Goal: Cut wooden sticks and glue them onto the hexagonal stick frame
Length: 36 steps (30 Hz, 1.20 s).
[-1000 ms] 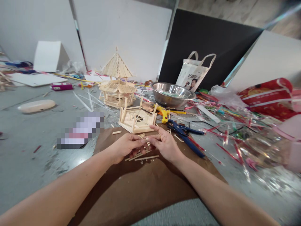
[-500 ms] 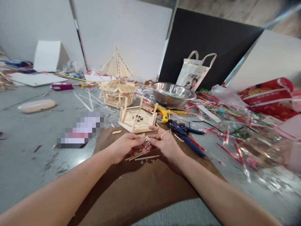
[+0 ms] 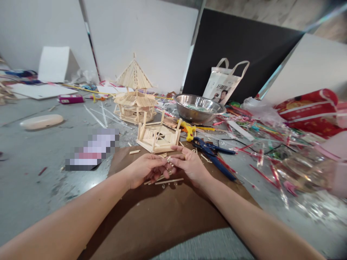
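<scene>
My left hand (image 3: 149, 168) and my right hand (image 3: 191, 164) meet over a brown sheet (image 3: 151, 220). Both pinch short pieces of wooden stick (image 3: 169, 159) between thumb and fingers; how many is hidden. Just beyond my fingertips stands a low hexagonal stick frame (image 3: 158, 137) with upright posts. Behind it rises a pagoda model (image 3: 135, 94) with a pointed roof, built of the same pale sticks. Several loose sticks (image 3: 169, 181) lie on the sheet below my hands. To the right are a yellow glue gun (image 3: 189, 130) and blue-handled cutters (image 3: 214, 157).
A steel bowl (image 3: 199, 110) stands behind the glue gun, with a white bag (image 3: 223, 85) beyond. Colourful plastic strips and wrappers litter the right. A blurred-out flat object (image 3: 93, 150) and a whitish oval object (image 3: 42, 121) lie left. Panels stand at the back.
My hands stay almost in the same place. The short stick pieces between my fingertips have shifted slightly. Nothing else visibly moves.
</scene>
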Each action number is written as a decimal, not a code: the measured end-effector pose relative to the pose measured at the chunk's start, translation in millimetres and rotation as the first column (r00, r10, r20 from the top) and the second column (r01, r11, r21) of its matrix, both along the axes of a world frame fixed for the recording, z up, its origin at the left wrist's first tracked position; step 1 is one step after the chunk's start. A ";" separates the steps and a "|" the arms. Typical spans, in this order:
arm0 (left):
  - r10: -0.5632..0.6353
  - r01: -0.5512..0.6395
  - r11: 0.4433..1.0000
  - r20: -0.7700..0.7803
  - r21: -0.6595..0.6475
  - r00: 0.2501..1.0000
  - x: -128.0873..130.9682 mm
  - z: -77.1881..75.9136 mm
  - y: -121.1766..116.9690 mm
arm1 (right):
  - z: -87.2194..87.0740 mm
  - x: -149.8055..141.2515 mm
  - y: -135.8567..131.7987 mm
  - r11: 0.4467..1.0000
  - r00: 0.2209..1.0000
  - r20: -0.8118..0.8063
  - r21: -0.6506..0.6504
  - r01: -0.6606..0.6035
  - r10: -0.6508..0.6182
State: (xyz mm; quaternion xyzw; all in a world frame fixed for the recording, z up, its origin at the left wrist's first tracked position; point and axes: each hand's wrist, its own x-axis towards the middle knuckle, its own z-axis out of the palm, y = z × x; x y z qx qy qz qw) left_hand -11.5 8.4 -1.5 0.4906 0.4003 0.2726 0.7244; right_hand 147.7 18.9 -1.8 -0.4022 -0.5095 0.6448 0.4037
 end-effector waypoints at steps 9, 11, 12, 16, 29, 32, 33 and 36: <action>0.162 -0.139 0.973 -0.118 0.182 0.980 3.0 -0.3 -0.2 | 7.2 23.4 10.1 0.931 0.838 0.530 0.357 -0.080 -0.131; 0.203 -0.163 0.959 -0.160 0.230 0.966 3.6 0.5 -0.6 | 8.6 34.9 14.0 0.884 0.638 0.751 0.403 -0.237 -0.171; 0.217 -0.167 0.954 -0.186 0.248 0.958 3.9 1.0 -0.8 | 8.9 39.6 15.5 0.869 0.526 0.829 0.391 -0.304 -0.189; 0.239 -0.158 0.944 -0.268 0.290 0.933 4.0 -0.9 -0.5 | 8.9 48.2 18.4 0.845 0.244 0.944 0.310 -0.435 -0.221; 0.200 -0.084 0.936 -0.317 0.342 0.927 2.3 -9.3 1.1 | 23.5 88.5 48.0 0.816 0.033 0.828 0.558 -0.151 -0.560; 0.199 -0.040 0.920 -0.378 0.390 0.904 3.3 -5.9 0.1 | 17.5 84.2 63.8 0.788 0.056 0.803 0.594 -0.161 -0.594; 0.203 -0.023 0.911 -0.400 0.412 0.894 3.6 -4.7 -0.2 | 16.8 80.6 70.6 0.791 0.053 0.806 0.590 -0.160 -0.590; 0.225 0.016 0.880 -0.445 0.475 0.867 3.6 -2.3 -0.6 | 18.2 67.6 94.7 0.843 0.009 0.847 0.531 -0.086 -0.532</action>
